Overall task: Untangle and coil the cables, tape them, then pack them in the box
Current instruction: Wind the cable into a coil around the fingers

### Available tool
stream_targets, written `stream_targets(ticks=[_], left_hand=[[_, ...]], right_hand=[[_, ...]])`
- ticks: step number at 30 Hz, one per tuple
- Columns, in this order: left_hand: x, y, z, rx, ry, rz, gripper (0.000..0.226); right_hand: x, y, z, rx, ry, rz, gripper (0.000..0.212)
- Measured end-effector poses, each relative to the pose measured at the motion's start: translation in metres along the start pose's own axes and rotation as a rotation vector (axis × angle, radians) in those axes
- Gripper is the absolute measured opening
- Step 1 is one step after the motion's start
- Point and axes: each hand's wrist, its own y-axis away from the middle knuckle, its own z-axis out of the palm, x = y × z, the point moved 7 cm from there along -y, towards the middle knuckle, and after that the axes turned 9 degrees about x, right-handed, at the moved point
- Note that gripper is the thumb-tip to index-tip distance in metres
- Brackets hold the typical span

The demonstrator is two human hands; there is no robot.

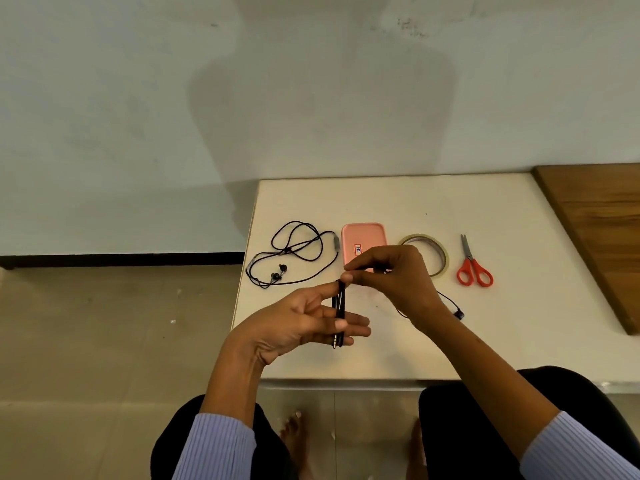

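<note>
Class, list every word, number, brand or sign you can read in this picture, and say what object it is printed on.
Pink box: a small white label with red and blue marks; too small and blurred to read.
Tape roll, scissors, loose earphone cable and the coiled cable round the left hand: no text visible.
Nothing legible anywhere in the picture.

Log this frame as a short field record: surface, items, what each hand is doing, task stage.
surface: white table
left hand: fingers spread, black cable wound around them
right hand: pinches the cable's free run at the coil's top
loose end: earbud trails on the table beside the right wrist
second cable: uncoiled, table's left
box: pink, shut
tape: right of box
scissors: red, far right
stage: coiling first cable; nothing taped or packed
</note>
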Motion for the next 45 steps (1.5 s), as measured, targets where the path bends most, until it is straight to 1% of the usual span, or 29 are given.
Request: stream_targets(ticks=[5,9,13,15,17,18,20,22,24,27,29,30,32,34,35,36,37,38,39,41,43,45], left_hand=[[0.006,0.004,0.003,-0.095,0.052,0.039,0.056],[0.003,0.007,0.008,-0.188,0.015,0.041,0.061],[0.013,0.010,0.011,-0.248,0.078,0.127,0.059],[0.019,0.010,0.011,-0.227,0.134,0.182,0.056],[0.024,0.004,0.008,-0.144,0.224,0.218,0.054],[0.027,0.001,0.006,-0.078,0.282,0.232,0.053],[0.028,-0.008,-0.005,0.091,0.396,0.252,0.056],[0.027,-0.014,-0.018,0.251,0.443,0.270,0.062],[0.022,-0.017,-0.029,0.390,0.398,0.269,0.066],[0.017,-0.020,-0.037,0.563,0.276,0.251,0.068],[0.015,-0.021,-0.037,0.619,0.207,0.226,0.073],[0.013,-0.020,-0.035,0.629,0.152,0.208,0.067],[0.010,-0.022,-0.031,0.617,-0.038,0.160,0.036],[0.005,-0.022,-0.031,0.611,-0.222,0.126,0.035],[0.004,-0.022,-0.032,0.604,-0.263,0.110,0.035],[0.002,-0.022,-0.033,0.575,-0.276,0.096,0.047],[-0.002,-0.023,-0.033,0.534,-0.277,0.078,0.065],[-0.003,-0.023,-0.032,0.495,-0.284,0.065,0.074],[-0.005,-0.023,-0.030,0.458,-0.296,0.056,0.076],[-0.007,-0.023,-0.024,0.364,-0.281,0.043,0.067],[-0.006,-0.020,-0.014,0.254,-0.270,0.038,0.049],[-0.005,-0.019,-0.005,0.149,-0.250,0.032,0.050]], right_hand=[[0.003,0.000,-0.002,0.004,-0.156,0.101,0.010],[0.006,0.001,0.000,-0.010,-0.175,0.143,0.010],[0.019,0.002,0.003,-0.044,-0.253,0.311,0.002],[0.023,0.006,0.009,-0.084,-0.308,0.385,0.009],[0.025,0.011,0.018,-0.108,-0.302,0.415,0.016],[0.025,0.014,0.021,-0.108,-0.261,0.414,0.020],[0.021,0.018,0.026,-0.107,-0.134,0.372,0.025],[0.015,0.020,0.034,-0.151,-0.038,0.289,0.022],[0.013,0.022,0.041,-0.210,0.068,0.194,0.015],[0.013,0.021,0.044,-0.258,0.225,0.070,0.013],[0.013,0.020,0.043,-0.269,0.343,-0.016,0.014],[0.013,0.020,0.042,-0.273,0.421,-0.064,0.014],[0.014,0.020,0.040,-0.291,0.562,-0.128,0.015],[0.014,0.018,0.034,-0.297,0.609,-0.147,0.013],[0.013,0.016,0.030,-0.293,0.589,-0.146,0.013],[0.013,0.013,0.024,-0.283,0.537,-0.131,0.012],[0.012,0.010,0.018,-0.267,0.464,-0.104,0.011],[0.012,0.008,0.012,-0.251,0.387,-0.073,0.012],[0.012,0.006,0.008,-0.241,0.322,-0.044,0.015],[0.011,0.004,0.004,-0.234,0.250,-0.026,0.019],[0.011,0.003,0.005,-0.227,0.205,-0.028,0.017],[0.011,0.001,0.004,-0.211,0.149,-0.003,0.017]])
